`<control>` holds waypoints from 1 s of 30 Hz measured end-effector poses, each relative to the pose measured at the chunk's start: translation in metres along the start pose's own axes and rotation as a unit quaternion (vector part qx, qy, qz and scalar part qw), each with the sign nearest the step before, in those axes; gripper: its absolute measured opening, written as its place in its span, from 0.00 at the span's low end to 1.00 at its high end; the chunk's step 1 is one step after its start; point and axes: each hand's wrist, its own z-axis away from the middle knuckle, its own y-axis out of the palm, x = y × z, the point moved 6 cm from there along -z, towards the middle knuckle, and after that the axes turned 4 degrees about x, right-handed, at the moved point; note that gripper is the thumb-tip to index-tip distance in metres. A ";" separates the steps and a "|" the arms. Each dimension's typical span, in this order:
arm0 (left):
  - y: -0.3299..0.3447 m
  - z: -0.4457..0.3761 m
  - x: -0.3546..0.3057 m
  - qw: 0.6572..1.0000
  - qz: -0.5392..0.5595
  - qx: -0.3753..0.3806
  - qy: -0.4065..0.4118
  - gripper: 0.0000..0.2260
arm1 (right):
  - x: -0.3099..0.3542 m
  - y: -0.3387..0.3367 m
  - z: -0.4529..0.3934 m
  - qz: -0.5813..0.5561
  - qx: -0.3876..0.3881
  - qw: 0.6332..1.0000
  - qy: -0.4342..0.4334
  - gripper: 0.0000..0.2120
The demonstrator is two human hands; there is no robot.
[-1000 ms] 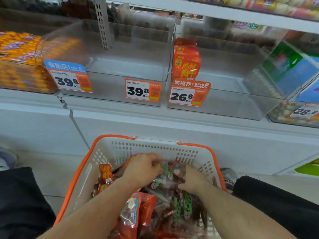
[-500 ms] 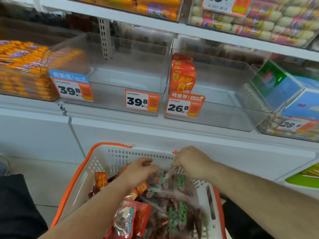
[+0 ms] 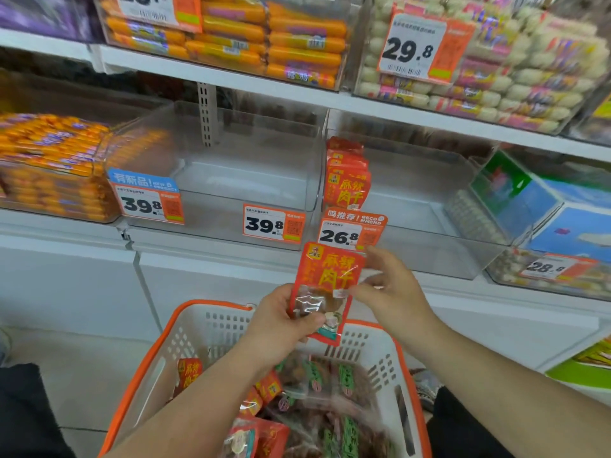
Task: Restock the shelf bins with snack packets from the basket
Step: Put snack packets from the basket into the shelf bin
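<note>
Your left grip [image 3: 281,325] clasps red packet [image 3: 327,285] above basket [image 3: 211,328]; right grip [image 3: 393,292] pinches its edge, below shelf bin [image 3: 429,206].

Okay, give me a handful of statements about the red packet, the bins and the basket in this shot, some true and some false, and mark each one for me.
1. The left hand grips a red snack packet above the basket. True.
2. The right hand rests inside the basket. False: it is raised beside the packet, fingers at the packet's right edge.
3. The clear bin behind the 26.8 price tag already holds matching red packets standing at its left end. True.
4. The bin behind the middle 39.8 tag is packed full of packets. False: no packets show in it.
5. The basket has a blue rim. False: the rim is orange.
</note>
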 end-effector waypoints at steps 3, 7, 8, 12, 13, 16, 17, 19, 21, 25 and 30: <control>0.007 -0.001 -0.017 0.998 -0.047 -0.002 0.040 0.14 | 0.003 0.007 -0.005 -0.085 0.034 0.994 0.053 0.08; 0.009 -0.001 -0.031 0.996 -0.069 -0.015 0.058 0.15 | 0.006 0.003 -0.008 -0.118 0.023 0.989 0.082 0.03; 0.009 -0.002 -0.034 0.995 -0.072 -0.015 0.064 0.15 | 0.008 0.002 -0.008 -0.121 0.029 0.988 0.088 0.03; 0.008 -0.009 -0.067 0.984 -0.106 0.005 0.146 0.14 | 0.040 -0.018 -0.016 -0.074 0.016 0.997 0.010 0.03; 0.005 -0.011 -0.080 0.973 -0.136 -0.008 0.187 0.13 | 0.056 -0.030 -0.019 -0.055 -0.005 0.998 -0.035 0.06; -0.005 -0.021 -0.118 0.912 -0.259 -0.083 0.308 0.17 | 0.101 -0.072 -0.027 0.010 -0.081 0.986 -0.148 0.12; -0.008 -0.028 -0.124 0.884 -0.316 -0.113 0.325 0.22 | 0.110 -0.084 -0.032 0.014 -0.097 0.981 -0.168 0.12; -0.009 -0.046 -0.128 0.841 -0.432 -0.143 0.294 0.28 | 0.114 -0.100 -0.047 0.024 -0.125 0.976 -0.178 0.11; -0.007 -0.061 -0.124 0.825 -0.501 -0.129 0.227 0.30 | 0.106 -0.106 -0.068 0.044 -0.138 0.977 -0.159 0.08; -0.002 -0.070 -0.111 0.776 -0.588 -0.148 0.172 0.35 | 0.080 -0.095 -0.110 0.096 -0.099 0.988 -0.071 0.07; 0.002 -0.068 -0.111 0.776 -0.583 -0.169 0.170 0.35 | 0.052 -0.074 -0.144 0.154 -0.032 0.987 0.004 0.11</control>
